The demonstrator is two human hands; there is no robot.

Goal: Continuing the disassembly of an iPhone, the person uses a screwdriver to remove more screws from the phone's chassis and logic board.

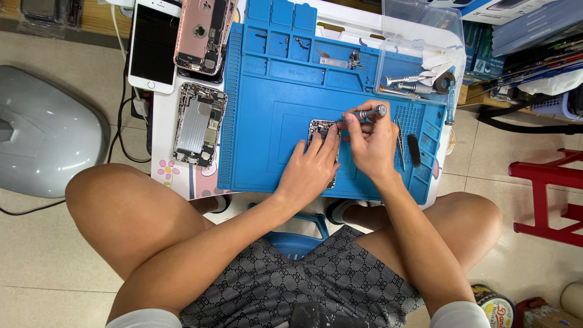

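Stage: mid-disassembly, opened phone chassis (322, 136) lying on blue repair mat (261, 121) | left hand (310, 167) is pressing flat, fingers spread, steadying it | right hand (370, 136) is pinching a precision screwdriver (364, 114), tip at the top edge | loose screws (300, 42) are sitting in mat trays, internals appear unremoved.

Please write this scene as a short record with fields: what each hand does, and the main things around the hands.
left hand: the left hand rests flat on the opened phone, holding it down
right hand: the right hand grips a small metal screwdriver, tip at the phone's top edge
work surface: blue repair mat on a small table
beside the right hand: tweezers and a dark slim tool on the mat
left of the mat: an open phone chassis, a white phone, a pink phone back
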